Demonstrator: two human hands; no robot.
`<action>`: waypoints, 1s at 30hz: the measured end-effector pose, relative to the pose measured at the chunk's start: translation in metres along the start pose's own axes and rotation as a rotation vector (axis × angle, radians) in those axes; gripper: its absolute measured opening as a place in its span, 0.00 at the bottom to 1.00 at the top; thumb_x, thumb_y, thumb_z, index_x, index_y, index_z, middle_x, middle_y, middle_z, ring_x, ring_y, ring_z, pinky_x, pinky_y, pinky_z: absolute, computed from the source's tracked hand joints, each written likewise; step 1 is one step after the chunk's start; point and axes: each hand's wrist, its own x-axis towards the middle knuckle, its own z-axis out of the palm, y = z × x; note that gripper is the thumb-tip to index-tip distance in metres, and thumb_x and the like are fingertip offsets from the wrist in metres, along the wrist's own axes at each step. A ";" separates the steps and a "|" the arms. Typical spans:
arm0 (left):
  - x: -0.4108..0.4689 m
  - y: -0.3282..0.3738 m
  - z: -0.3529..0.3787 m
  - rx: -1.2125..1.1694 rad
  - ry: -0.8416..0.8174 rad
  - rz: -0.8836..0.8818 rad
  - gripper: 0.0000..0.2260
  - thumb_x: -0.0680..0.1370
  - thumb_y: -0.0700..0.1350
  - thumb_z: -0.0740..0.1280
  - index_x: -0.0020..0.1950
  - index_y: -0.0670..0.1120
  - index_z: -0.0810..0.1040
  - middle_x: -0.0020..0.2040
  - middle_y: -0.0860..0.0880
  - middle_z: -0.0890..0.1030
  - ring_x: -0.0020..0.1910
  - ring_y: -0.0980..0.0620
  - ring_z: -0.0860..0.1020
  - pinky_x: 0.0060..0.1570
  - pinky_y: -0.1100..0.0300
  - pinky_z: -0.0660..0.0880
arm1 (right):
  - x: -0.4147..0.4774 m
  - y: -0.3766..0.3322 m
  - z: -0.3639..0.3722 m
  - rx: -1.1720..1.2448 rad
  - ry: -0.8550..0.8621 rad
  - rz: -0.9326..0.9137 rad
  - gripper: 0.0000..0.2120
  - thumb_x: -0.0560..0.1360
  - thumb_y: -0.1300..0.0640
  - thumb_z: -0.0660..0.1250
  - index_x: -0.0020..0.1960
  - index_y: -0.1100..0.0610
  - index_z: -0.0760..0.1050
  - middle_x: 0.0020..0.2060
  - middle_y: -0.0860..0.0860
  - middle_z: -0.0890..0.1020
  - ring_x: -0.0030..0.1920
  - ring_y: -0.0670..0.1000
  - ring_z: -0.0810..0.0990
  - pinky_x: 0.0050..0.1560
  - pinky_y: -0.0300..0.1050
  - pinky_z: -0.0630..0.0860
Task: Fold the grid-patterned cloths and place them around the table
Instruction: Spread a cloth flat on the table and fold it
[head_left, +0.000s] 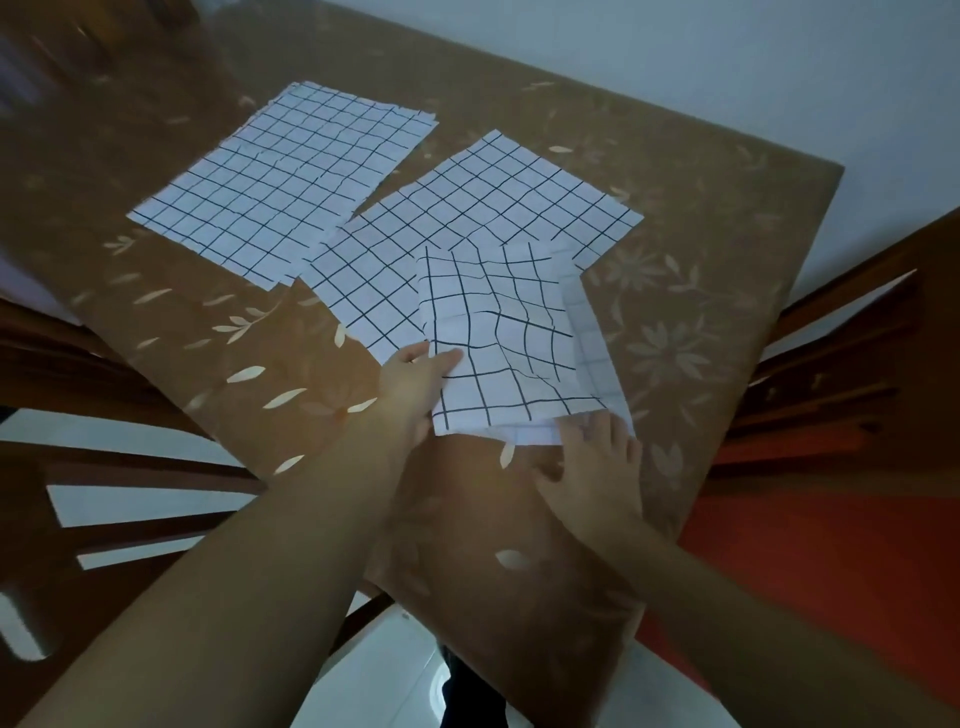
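Here, a half-folded grid cloth is pinched at its left edge by the left hand, and its near right corner is pressed by the spread fingers of the right hand. A second cloth is overlapped beneath it, and a third cloth is laid just beside, on the floral table.

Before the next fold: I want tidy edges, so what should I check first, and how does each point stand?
1. Left hand grips near cloth's left edge: ok.
2. Right hand presses its near right corner: ok.
3. Top layer flat: not ok, it ripples.
4. Layers aligned: not ok, lower layer shows at right.
5. Near cloth clear of middle cloth: not ok, overlaps.
6. Far cloth clear of hands: ok.
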 end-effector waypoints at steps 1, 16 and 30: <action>0.002 -0.001 -0.004 -0.001 0.005 0.010 0.24 0.70 0.40 0.77 0.64 0.44 0.74 0.61 0.41 0.79 0.52 0.41 0.83 0.51 0.41 0.80 | 0.003 0.003 0.003 -0.021 0.042 0.010 0.22 0.67 0.44 0.72 0.56 0.54 0.76 0.52 0.59 0.76 0.57 0.61 0.71 0.56 0.56 0.68; 0.018 -0.030 -0.038 0.533 0.167 0.073 0.21 0.75 0.54 0.70 0.65 0.47 0.73 0.54 0.52 0.76 0.52 0.49 0.75 0.54 0.55 0.73 | 0.026 -0.002 -0.028 0.914 -0.238 0.376 0.24 0.74 0.34 0.57 0.37 0.55 0.73 0.28 0.52 0.74 0.31 0.47 0.73 0.34 0.42 0.69; 0.020 -0.033 -0.050 0.371 0.149 -0.088 0.11 0.70 0.45 0.78 0.46 0.44 0.79 0.49 0.40 0.84 0.48 0.40 0.83 0.49 0.39 0.80 | 0.064 0.026 -0.007 0.709 -0.242 0.477 0.13 0.76 0.49 0.67 0.41 0.59 0.77 0.33 0.51 0.76 0.34 0.50 0.73 0.32 0.40 0.68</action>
